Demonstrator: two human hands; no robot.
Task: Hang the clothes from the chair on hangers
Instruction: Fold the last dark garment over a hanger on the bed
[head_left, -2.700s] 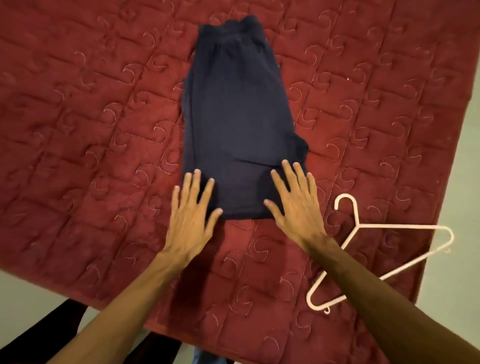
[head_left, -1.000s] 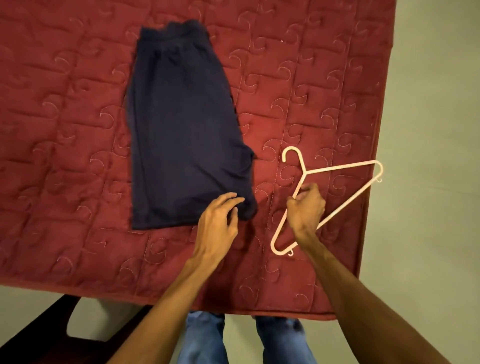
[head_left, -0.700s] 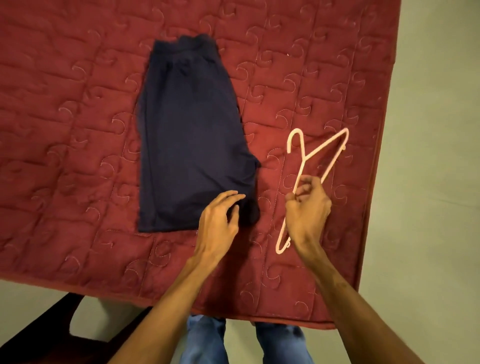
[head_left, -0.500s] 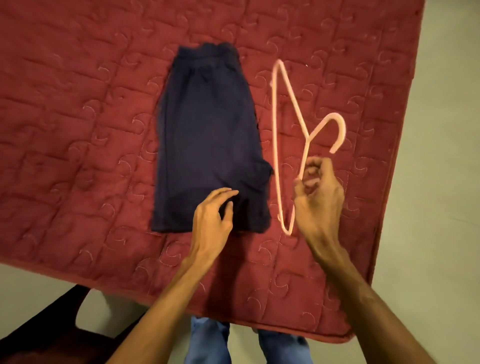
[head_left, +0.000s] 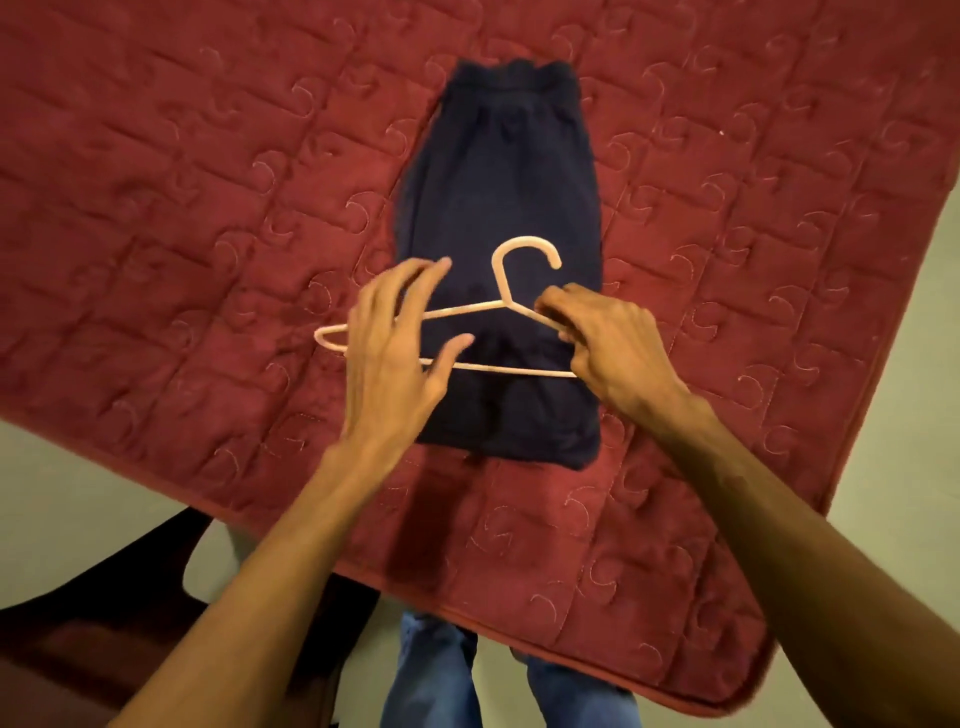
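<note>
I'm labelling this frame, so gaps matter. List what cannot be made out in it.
- Head view, pale pink plastic hanger: its right end is hidden under the right hand pinching it.
- Head view, left hand: motion-blurred, so contact with the hanger is unclear.
- Head view, folded navy cloth garment: the fold hides its lower layers.
- Head view, dark chair-like shape: cut off by the bottom-left edge.

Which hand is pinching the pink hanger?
The right hand: its fingers pinch the hanger near the hook. The left hand has its fingers spread open, gripping nothing.
</note>
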